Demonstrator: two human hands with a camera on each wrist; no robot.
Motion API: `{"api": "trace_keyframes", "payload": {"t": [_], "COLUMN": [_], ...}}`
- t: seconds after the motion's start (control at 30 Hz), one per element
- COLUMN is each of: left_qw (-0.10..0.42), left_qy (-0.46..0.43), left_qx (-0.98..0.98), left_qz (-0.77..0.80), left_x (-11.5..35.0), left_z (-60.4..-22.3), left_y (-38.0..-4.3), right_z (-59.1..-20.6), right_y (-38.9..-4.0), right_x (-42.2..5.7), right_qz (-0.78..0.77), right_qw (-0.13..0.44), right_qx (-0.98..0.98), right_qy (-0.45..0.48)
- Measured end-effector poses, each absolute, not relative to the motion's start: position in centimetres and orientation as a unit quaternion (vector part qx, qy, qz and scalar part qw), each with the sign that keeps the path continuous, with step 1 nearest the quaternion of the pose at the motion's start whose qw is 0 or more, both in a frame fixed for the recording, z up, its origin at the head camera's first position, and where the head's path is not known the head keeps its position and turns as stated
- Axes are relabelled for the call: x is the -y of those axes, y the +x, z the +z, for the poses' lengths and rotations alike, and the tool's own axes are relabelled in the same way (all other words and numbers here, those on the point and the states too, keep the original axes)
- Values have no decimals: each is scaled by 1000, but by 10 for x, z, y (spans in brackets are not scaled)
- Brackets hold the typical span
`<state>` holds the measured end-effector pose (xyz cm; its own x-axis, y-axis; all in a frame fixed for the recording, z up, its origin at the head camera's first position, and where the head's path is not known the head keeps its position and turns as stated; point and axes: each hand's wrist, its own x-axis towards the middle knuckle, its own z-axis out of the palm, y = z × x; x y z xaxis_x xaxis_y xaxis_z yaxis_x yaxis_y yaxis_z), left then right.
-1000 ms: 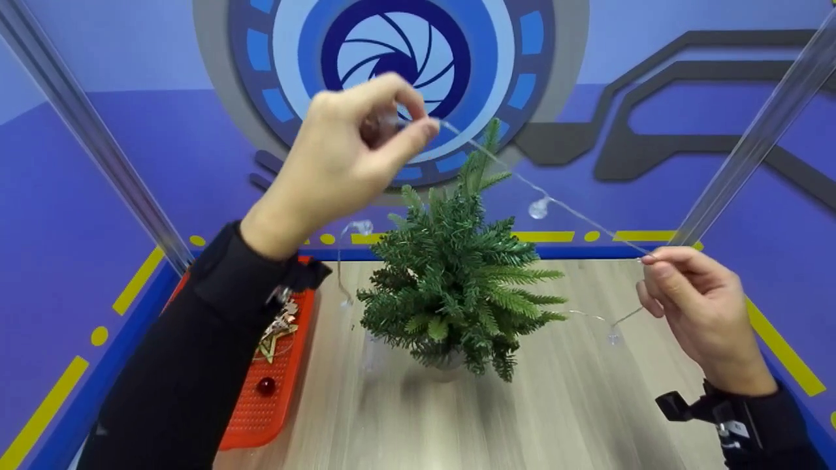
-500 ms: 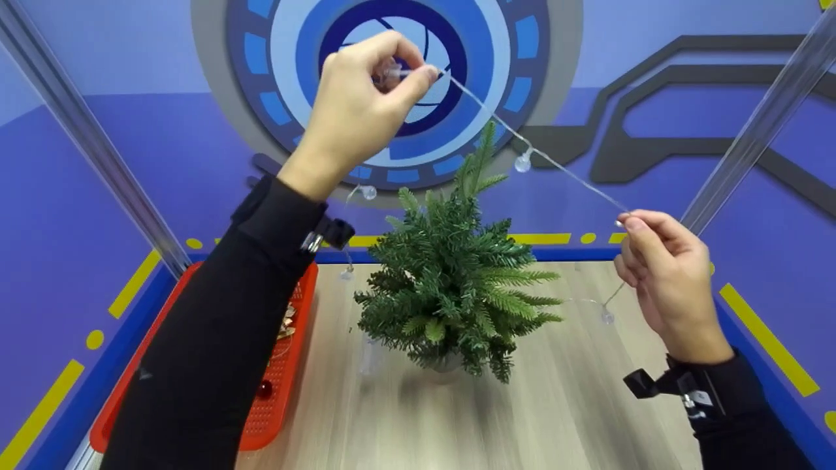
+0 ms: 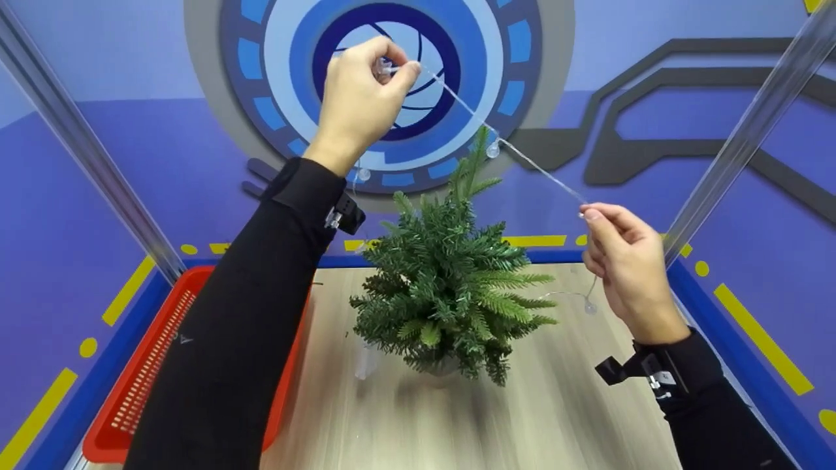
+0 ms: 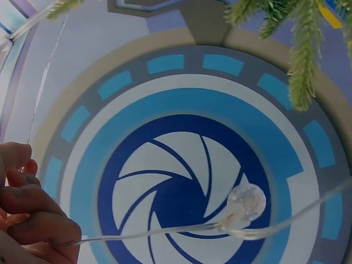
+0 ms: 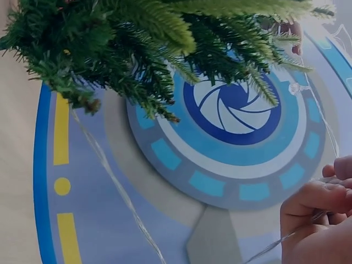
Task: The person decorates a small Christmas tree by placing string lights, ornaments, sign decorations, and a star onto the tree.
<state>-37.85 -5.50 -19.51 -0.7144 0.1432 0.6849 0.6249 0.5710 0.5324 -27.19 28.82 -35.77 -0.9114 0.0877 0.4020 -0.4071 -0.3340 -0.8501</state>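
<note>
A clear-bulbed string light (image 3: 493, 149) slants down from left to right between my hands, its wire crossing the tip of a small green Christmas tree (image 3: 444, 281). My left hand (image 3: 362, 98) is the higher one and pinches the wire between thumb and index finger, with some clear plastic inside the curled fingers. Lower, to the right of the tree, my right hand (image 3: 630, 267) pinches the other end of that stretch. From it the wire drops past another bulb (image 3: 590, 307) to the right-hand branches. In the left wrist view a bulb (image 4: 246, 203) hangs on wire beside the left hand.
A red plastic basket (image 3: 130, 385) stands at left on the wooden table (image 3: 535, 418), partly covered by my left sleeve. Purple panels with a raised round emblem rise behind the tree, and metal posts (image 3: 731, 143) stand at both sides.
My left hand has risen, carrying the wire above the treetop. The right hand has moved up and to the left. My left sleeve now hides the ornaments in the basket.
</note>
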Motion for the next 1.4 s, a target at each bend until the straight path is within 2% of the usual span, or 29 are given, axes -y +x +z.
{"api": "trace_keyframes", "payload": {"t": [0.37, 0.6, 0.93, 1.2, 1.4], "left_qw": [251, 254, 261, 256, 242], "left_qy": [-125, -64, -30, -14, -1], "left_qx": [878, 889, 893, 909, 914], "left_qz": [-388, -375, -366, -330, -326], "left_x": [95, 136, 184, 204, 210], "left_z": [-206, -215, -227, -243, -251], "left_y": [-387, -392, -380, -364, -362], "right_z": [-371, -383, -393, -396, -394], "right_y": [-268, -260, -258, -259, -264], "right_x": [-291, -293, -285, -280, -271], "right_qz": [735, 674, 666, 658, 677], "right_qw": [100, 87, 63, 54, 71], "right_qx": [654, 722, 727, 729, 721], "right_qy": [150, 132, 155, 180, 131]}}
